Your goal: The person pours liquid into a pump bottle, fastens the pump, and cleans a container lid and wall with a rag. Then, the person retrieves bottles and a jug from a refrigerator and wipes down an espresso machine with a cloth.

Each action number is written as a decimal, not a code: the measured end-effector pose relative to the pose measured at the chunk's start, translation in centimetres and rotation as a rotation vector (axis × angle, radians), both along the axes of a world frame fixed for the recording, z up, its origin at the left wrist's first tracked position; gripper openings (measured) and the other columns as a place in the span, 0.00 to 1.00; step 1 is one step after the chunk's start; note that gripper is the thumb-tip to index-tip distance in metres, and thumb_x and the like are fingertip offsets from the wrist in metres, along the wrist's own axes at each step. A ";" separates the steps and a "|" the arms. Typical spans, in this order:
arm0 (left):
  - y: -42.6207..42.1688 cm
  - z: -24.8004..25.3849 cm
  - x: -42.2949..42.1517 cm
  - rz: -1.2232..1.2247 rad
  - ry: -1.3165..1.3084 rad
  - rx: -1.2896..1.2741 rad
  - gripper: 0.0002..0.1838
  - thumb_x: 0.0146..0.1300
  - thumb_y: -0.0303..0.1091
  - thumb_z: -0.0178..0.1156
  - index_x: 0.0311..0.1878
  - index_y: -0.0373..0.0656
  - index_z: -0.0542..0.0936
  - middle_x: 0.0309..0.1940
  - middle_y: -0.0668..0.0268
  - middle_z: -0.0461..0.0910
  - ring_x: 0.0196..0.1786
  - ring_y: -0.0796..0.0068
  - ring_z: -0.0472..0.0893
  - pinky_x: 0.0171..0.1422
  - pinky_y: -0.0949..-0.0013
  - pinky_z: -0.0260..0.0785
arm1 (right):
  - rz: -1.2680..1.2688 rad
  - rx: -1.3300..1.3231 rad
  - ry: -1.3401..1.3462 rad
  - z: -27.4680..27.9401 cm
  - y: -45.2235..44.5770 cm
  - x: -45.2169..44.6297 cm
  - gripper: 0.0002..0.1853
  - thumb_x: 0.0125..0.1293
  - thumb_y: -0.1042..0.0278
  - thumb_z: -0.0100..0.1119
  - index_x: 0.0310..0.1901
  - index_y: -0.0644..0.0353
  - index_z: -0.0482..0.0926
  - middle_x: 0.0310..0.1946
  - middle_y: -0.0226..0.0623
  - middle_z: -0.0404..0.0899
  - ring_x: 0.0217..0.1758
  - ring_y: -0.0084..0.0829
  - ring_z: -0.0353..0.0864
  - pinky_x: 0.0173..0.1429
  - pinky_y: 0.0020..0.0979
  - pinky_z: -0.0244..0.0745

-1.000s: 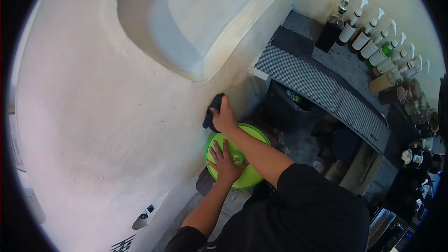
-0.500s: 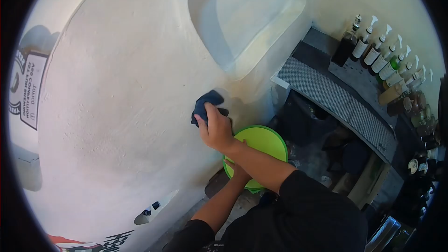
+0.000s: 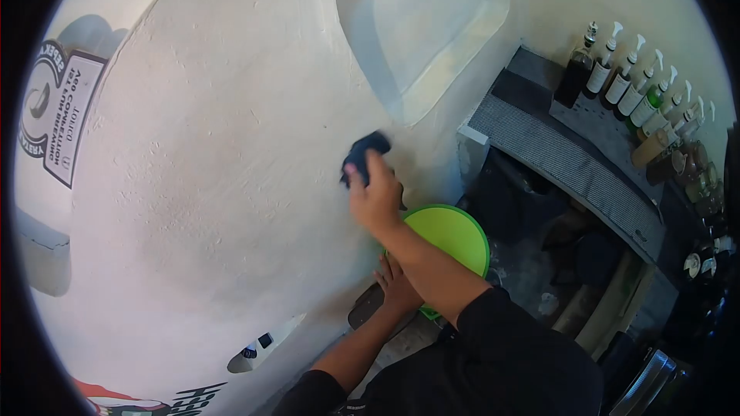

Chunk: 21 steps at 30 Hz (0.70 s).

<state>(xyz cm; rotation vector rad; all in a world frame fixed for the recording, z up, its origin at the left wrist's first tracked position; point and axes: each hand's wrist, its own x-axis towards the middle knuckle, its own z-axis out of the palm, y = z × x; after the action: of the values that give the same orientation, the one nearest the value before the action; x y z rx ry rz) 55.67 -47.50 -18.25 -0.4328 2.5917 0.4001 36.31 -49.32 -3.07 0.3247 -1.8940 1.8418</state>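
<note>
My right hand (image 3: 378,196) is closed around a dark blue cloth (image 3: 364,156) and holds it against the white wall (image 3: 223,146). Below it stands a bright green basin (image 3: 455,235), partly covered by my right forearm. My left hand (image 3: 397,289) is at the basin's left side, near the wall, with its fingers spread. It grips nothing that I can see. Whether its fingertips touch the wall or the basin rim, I cannot tell.
Several pump bottles (image 3: 617,88) line the counter at right, behind a dark perforated mat (image 3: 532,135). A recessed niche (image 3: 432,23) is cut into the wall above. A sign (image 3: 73,115) hangs at far left. A socket opening (image 3: 258,347) sits low in the wall.
The view has shifted a little. My right hand has moved the cloth slightly up the wall. My left hand, earlier over the basin, is now at its left side with fingers spread.
</note>
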 end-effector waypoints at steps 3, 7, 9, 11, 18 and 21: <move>-0.1 -1.7 0.6 -0.014 0.005 -0.062 0.71 0.67 0.79 0.65 0.97 0.51 0.37 0.95 0.42 0.21 0.92 0.20 0.18 0.85 0.08 0.23 | 0.173 0.041 0.174 -0.9 1.7 0.7 0.19 0.70 0.68 0.77 0.56 0.69 0.84 0.51 0.59 0.86 0.54 0.67 0.85 0.60 0.53 0.82; -0.6 -1.0 0.2 -0.011 -0.029 -0.058 0.71 0.67 0.80 0.64 0.97 0.52 0.36 0.95 0.39 0.20 0.92 0.19 0.17 0.85 0.08 0.23 | -0.008 -0.075 0.141 -3.0 2.6 -1.0 0.24 0.71 0.73 0.74 0.64 0.71 0.79 0.61 0.55 0.78 0.57 0.56 0.82 0.65 0.48 0.80; -0.7 -0.6 -0.2 -0.005 -0.072 -0.046 0.72 0.67 0.80 0.64 0.97 0.53 0.34 0.94 0.38 0.18 0.92 0.20 0.17 0.85 0.08 0.23 | 0.056 -0.160 0.029 -4.3 2.7 -0.6 0.26 0.74 0.71 0.72 0.68 0.70 0.75 0.58 0.54 0.80 0.56 0.53 0.84 0.65 0.45 0.80; -0.7 -1.1 -0.4 -0.012 -0.088 -0.054 0.73 0.66 0.81 0.64 0.97 0.52 0.34 0.94 0.38 0.17 0.91 0.20 0.16 0.85 0.08 0.23 | 0.103 -0.189 -0.053 -4.6 2.7 0.4 0.20 0.78 0.70 0.70 0.65 0.71 0.78 0.54 0.53 0.83 0.54 0.50 0.85 0.64 0.44 0.81; -1.0 0.4 -0.4 -0.107 -0.181 -0.018 0.70 0.69 0.82 0.59 0.97 0.53 0.33 0.94 0.37 0.17 0.90 0.17 0.13 0.83 0.05 0.20 | 0.096 -0.190 0.217 0.7 0.0 0.1 0.09 0.72 0.83 0.69 0.51 0.69 0.86 0.47 0.51 0.87 0.49 0.53 0.88 0.57 0.40 0.84; -1.0 -0.4 -0.2 -0.083 -0.186 -0.006 0.70 0.69 0.83 0.58 0.97 0.54 0.33 0.93 0.35 0.19 0.89 0.17 0.13 0.82 0.04 0.20 | 0.102 -0.107 0.255 -1.4 0.1 0.8 0.09 0.70 0.84 0.68 0.50 0.68 0.86 0.46 0.52 0.88 0.47 0.53 0.90 0.55 0.41 0.86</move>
<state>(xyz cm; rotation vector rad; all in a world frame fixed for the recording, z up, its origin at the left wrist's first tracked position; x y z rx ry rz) 55.44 -48.48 -18.61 -0.3456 2.4212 0.3085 37.13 -49.19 -4.50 0.5989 -1.6270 1.8592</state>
